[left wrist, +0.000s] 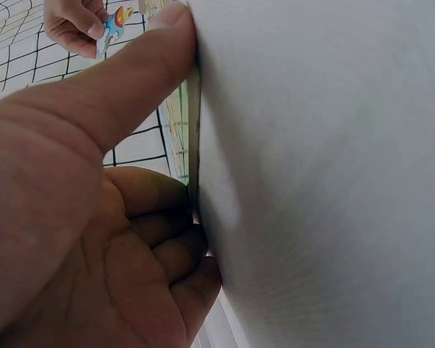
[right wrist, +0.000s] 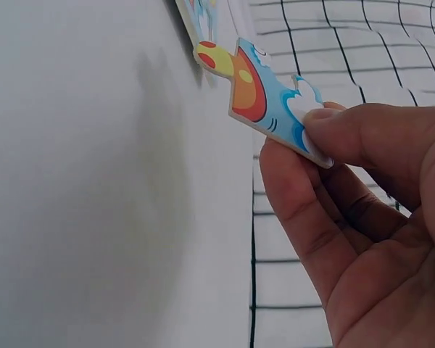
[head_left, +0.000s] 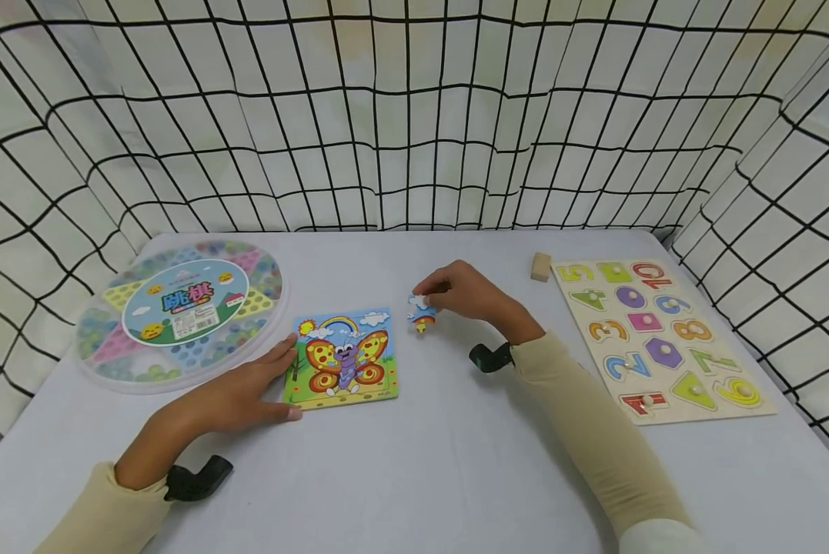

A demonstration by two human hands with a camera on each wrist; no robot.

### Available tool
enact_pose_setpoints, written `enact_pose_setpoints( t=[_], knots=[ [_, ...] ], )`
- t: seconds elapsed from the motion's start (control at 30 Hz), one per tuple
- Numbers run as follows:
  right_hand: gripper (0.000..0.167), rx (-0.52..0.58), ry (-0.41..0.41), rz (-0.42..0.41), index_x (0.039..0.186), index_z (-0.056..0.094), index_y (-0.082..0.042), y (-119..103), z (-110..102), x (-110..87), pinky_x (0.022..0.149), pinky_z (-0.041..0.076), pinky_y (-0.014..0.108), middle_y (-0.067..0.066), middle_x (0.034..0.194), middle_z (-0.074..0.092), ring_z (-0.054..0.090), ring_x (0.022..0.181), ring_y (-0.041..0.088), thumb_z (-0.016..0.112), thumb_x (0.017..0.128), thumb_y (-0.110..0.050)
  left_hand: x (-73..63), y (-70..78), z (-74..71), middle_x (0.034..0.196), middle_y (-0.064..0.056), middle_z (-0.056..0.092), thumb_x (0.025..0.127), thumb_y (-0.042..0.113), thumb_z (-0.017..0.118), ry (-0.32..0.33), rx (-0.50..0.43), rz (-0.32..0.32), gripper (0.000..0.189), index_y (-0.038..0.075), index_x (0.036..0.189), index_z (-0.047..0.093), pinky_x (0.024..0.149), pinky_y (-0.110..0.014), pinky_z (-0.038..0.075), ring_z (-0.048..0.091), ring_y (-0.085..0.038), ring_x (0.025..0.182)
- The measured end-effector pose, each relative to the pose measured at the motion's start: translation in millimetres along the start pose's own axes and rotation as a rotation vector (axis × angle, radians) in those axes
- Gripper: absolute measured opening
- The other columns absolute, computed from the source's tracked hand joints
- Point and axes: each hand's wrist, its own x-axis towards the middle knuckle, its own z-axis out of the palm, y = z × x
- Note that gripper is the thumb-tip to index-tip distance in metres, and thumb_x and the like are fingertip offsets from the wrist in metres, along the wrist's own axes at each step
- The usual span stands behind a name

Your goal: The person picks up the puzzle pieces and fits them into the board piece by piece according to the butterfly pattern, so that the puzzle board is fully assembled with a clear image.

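Observation:
A butterfly jigsaw puzzle (head_left: 345,365) lies flat on the white table. My left hand (head_left: 237,396) rests against its left side, with the thumb by the near left corner and the other fingertips along the edge. Up close in the left wrist view, thumb and fingertips touch the thin board edge (left wrist: 194,138). To the right of the puzzle, my right hand (head_left: 466,291) pinches a small jigsaw piece (head_left: 422,314) between thumb and fingers, just above the table. This piece (right wrist: 264,98) is blue with white cloud, an orange-red patch and a yellow tab.
At the left is a round Chinese checkers box (head_left: 185,300) with a clear lid. A wooden number-and-shape peg board (head_left: 663,338) lies on the right. Near its far left corner sits a small wooden block (head_left: 541,266). Black netting (head_left: 407,115) surrounds the table at the back and sides.

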Motion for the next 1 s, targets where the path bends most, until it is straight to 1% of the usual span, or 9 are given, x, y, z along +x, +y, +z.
enact_pose_setpoints(
  t=[0.1, 0.27, 0.53, 0.8, 1.0],
  knots=[
    [0.020, -0.009, -0.032, -0.002, 0.112, 0.073, -0.007, -8.8, 12.0, 7.3, 0.076, 0.052, 0.027, 0.001, 0.109, 0.069, 0.063, 0.088, 0.015, 0.064, 0.094, -0.008, 1.2, -0.4, 0.0, 0.161, -0.018, 0.007, 0.082, 0.057, 0.070, -0.003, 0.007, -0.005, 0.103, -0.005, 0.151, 0.025, 0.109, -0.061, 0.022, 0.012, -0.043, 0.144],
    [0.020, 0.008, -0.044, -0.011, 0.112, 0.074, -0.008, -18.6, 24.8, 15.4, 0.075, 0.052, 0.026, 0.000, 0.109, 0.069, 0.062, 0.089, 0.016, 0.064, 0.094, -0.008, 2.5, 0.2, -0.1, 0.161, -0.017, 0.007, 0.082, 0.056, 0.070, -0.004, 0.005, -0.002, 0.103, -0.005, 0.151, 0.025, 0.109, -0.061, 0.023, 0.012, -0.043, 0.144],
    [0.021, 0.031, -0.063, -0.049, 0.113, 0.073, -0.006, -28.0, 31.2, 20.4, 0.074, 0.052, 0.025, 0.002, 0.110, 0.069, 0.061, 0.088, 0.016, 0.063, 0.094, -0.007, 1.9, 0.9, -0.5, 0.161, -0.019, 0.008, 0.082, 0.055, 0.071, -0.002, 0.001, -0.001, 0.102, -0.006, 0.150, 0.026, 0.109, -0.060, 0.022, 0.012, -0.044, 0.143],
    [0.021, 0.029, -0.063, -0.048, 0.114, 0.072, -0.005, -30.6, 39.8, 27.5, 0.075, 0.053, 0.025, 0.004, 0.110, 0.069, 0.065, 0.086, 0.014, 0.062, 0.095, -0.007, 0.9, 1.9, -0.9, 0.161, -0.018, 0.008, 0.082, 0.055, 0.071, 0.002, -0.007, -0.010, 0.103, -0.006, 0.151, 0.025, 0.109, -0.061, 0.022, 0.012, -0.044, 0.143],
    [0.020, -0.023, -0.050, -0.054, 0.112, 0.072, -0.007, -31.6, 47.7, 32.8, 0.079, 0.050, 0.023, 0.002, 0.110, 0.068, 0.060, 0.093, 0.014, 0.064, 0.094, -0.007, 1.2, 1.3, -0.1, 0.161, -0.018, 0.008, 0.082, 0.055, 0.071, 0.002, -0.002, -0.013, 0.102, -0.005, 0.151, 0.025, 0.109, -0.061, 0.022, 0.012, -0.044, 0.143]
  ],
)
